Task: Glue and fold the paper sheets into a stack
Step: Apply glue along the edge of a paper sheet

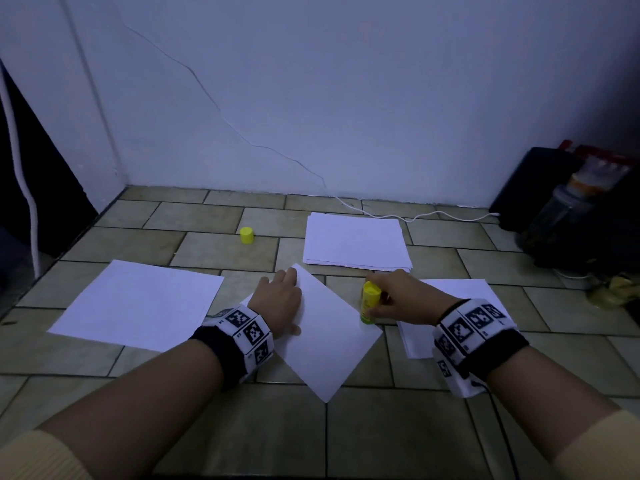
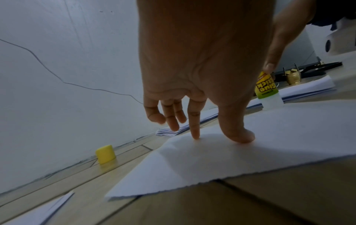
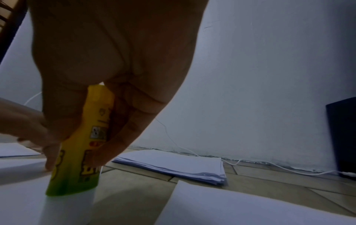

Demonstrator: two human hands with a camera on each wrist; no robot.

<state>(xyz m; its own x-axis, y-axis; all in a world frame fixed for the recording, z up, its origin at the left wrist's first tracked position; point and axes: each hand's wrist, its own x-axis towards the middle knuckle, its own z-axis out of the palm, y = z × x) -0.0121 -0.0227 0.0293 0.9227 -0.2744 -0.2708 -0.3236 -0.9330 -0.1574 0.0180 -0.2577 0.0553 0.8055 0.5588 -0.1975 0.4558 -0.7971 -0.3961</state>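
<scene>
tiled floor (image 1: 346,441) is being used as the work surface. blank stack (image 1: 356,244) is being kept at the back near the wall, likely as supply. diagonal sheet (image 1: 332,341) is being pinned by the left hand (image 1: 277,301), fingers (image 2: 195,129) released and straight, tips pressing so the paper is not dragged. glue stick (image 1: 370,303) is being held nozzle-down at the sheet's right edge, right hand (image 1: 405,301) arched above, fingers grasping the barrel. yellow cap (image 1: 247,235) is being left aside, well apart.

Dim tiled floor (image 1: 214,249), cracked white wall (image 1: 346,98)
</scene>
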